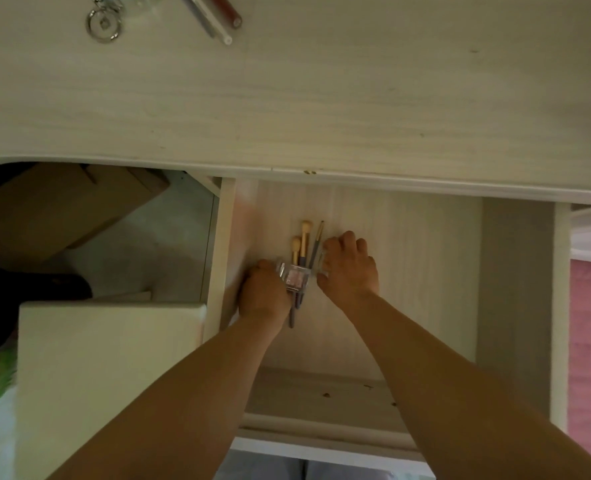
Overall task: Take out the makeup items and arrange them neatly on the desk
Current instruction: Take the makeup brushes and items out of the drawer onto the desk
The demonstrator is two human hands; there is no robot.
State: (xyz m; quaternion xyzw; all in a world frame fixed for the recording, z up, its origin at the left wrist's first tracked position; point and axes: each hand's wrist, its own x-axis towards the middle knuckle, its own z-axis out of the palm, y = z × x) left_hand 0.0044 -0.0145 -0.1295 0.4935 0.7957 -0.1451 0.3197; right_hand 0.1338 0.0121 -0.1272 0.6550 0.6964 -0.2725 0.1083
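Brushes [302, 247] with pale tips and grey handles lay in the open drawer [408, 271], beside a small clear box [296, 279] holding something pinkish. Our left hand [264, 297] curled its fingers round the box's left side; our right hand [351, 268] curled round something clear at the brushes' right, though we could not tell what. Above the drawer, on the desk [321, 98], pencil-like sticks [218, 15] and a key ring [103, 26] lay well apart from the brushes. A cardboard box [62, 209] sat under the desk at left.
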